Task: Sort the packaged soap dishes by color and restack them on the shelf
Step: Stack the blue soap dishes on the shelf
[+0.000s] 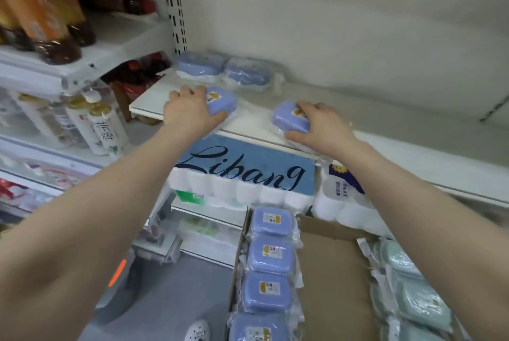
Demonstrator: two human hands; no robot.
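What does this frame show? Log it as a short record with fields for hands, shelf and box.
left hand: grips blue soap dish on shelf
right hand: grips second blue dish at shelf front
shelf back: two blue dishes side by side
cardboard box: blue row left, green dishes right
below shelf: tissue pack

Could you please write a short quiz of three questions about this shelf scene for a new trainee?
1. True or false: each hand holds a blue soap dish on the shelf.
2. Which colour lies along the right side of the cardboard box: A) red, B) pale green, C) yellow?
3. How many blue dishes already sit at the back of the shelf?

Key:
1. True: left hand, right hand.
2. B, the green dishes.
3. Two.
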